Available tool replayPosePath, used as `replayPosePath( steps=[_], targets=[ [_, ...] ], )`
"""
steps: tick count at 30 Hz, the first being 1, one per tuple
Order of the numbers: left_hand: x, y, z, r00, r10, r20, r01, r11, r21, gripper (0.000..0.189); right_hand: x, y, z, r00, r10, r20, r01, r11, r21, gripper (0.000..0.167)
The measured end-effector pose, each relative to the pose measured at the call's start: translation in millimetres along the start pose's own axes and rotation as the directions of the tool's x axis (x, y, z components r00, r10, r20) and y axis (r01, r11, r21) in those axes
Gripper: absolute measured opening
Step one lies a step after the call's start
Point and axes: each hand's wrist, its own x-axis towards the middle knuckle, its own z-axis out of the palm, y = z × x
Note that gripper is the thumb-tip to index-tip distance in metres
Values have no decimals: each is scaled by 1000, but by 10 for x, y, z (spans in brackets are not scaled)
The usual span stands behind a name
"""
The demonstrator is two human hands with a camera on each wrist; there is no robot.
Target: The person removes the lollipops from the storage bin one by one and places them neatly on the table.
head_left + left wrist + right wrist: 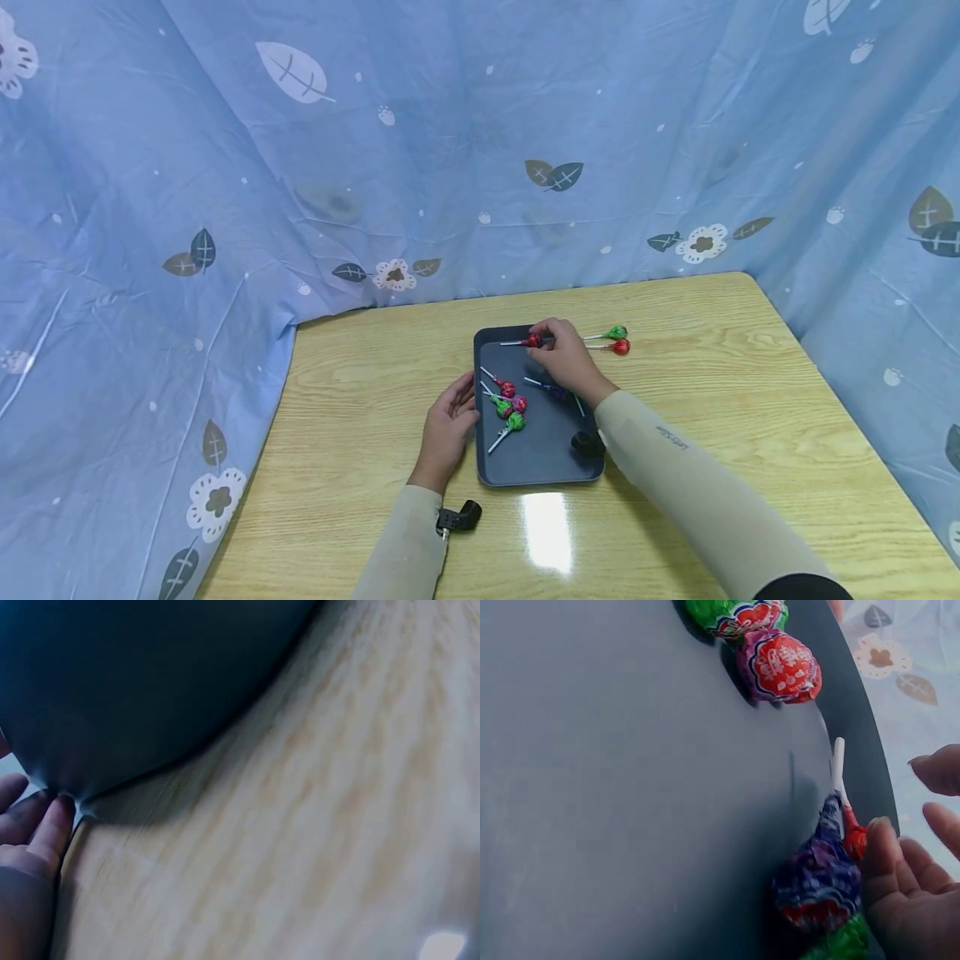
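A dark grey tray (540,477) lies on the table. My left hand (448,425) rests along its left side, fingers fairly straight against the outer wall. At the tray's far end lies a red lollipop (533,340), its white stick pointing left. My right hand (564,354) reaches over it; in the right wrist view the thumb is right beside the red candy while the other fingers (939,769) stand apart from it. A dark purple lollipop (819,889) lies close to this hand. Red, green (515,422) and pink-purple (518,403) lollipops lie at the tray's left.
Right of the tray, a green lollipop (617,332) and a red lollipop (620,346) lie on the wooden table (750,400). A blue patterned curtain (465,150) hangs behind. A black wrist camera (587,444) overlaps the tray's right side, and the right sleeve hides part of that edge.
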Motion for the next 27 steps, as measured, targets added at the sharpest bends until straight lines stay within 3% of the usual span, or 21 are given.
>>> replayPosePath(
  steps=[16,27],
  targets=[
    [5,6,0,1000,5,9,-5,1000,-2,65,61,36,149,999,42,-10,-42,992,-116,40],
    [7,-12,-5,1000,20,7,-20,1000,-4,65,76,33,179,999,47,25,-40,974,-223,26]
  ],
)
